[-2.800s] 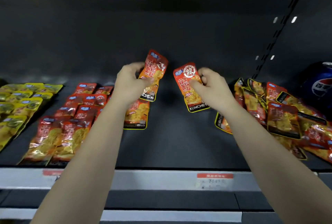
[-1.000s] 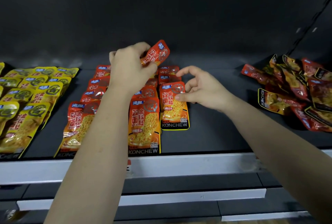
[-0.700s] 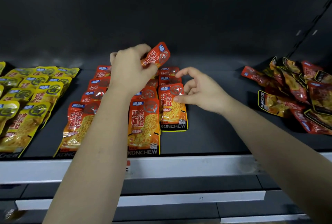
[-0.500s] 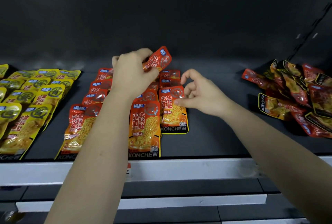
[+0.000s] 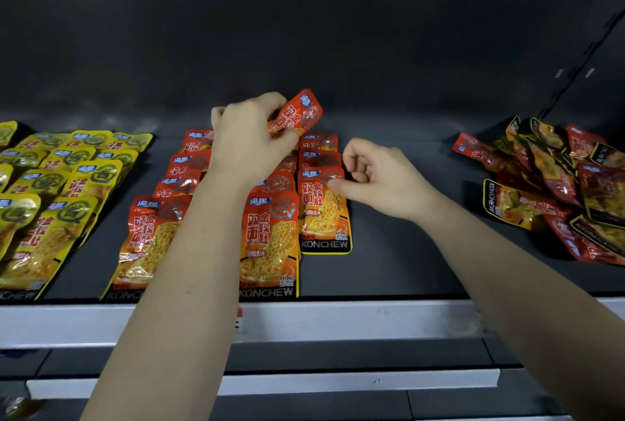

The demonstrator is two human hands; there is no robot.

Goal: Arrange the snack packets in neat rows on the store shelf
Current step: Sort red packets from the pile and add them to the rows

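L hand (image 5: 250, 146) mid-frame, fingers clenched round an orange packet (image 5: 297, 114), held tilted above the back of the orange rows (image 5: 270, 234) at frame centre. R hand (image 5: 378, 177) just right of it: thumb tip touches top of the front packet (image 5: 323, 207) of the rightmost row, other fingers loosely curled, grasping nothing. Far right on the shelf (image 5: 389, 251) sits a loose pile (image 5: 558, 184); yellow rows (image 5: 50, 190) far left. Step prob: lay held pkt onto the short right row. To do well: set flat, label up, same overlap as neighbours, edges in line; R thumb pins front pkt so row doesn't slide.
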